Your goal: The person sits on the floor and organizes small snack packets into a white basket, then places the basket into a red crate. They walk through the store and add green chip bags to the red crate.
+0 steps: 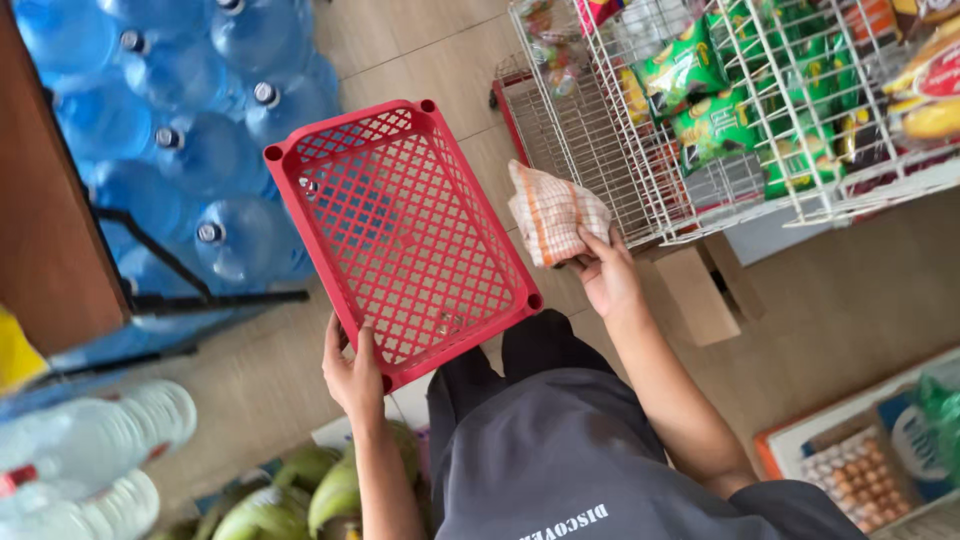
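Note:
My left hand (352, 372) grips the near corner of an empty red plastic crate (400, 235) with a lattice bottom, held tilted above the floor. My right hand (606, 272) holds a folded white cloth with orange checks (553, 213), just to the right of the crate and close to the white wire rack (640, 170). Below, my dark trousers and grey shirt show.
Several large blue water jugs (200, 130) stand at the left behind a dark metal stand. The wire rack holds green and red snack packets (720, 110). A cardboard box (700, 290), an egg tray (860, 470), clear bottles (90, 450) and green bananas (300, 495) lie around.

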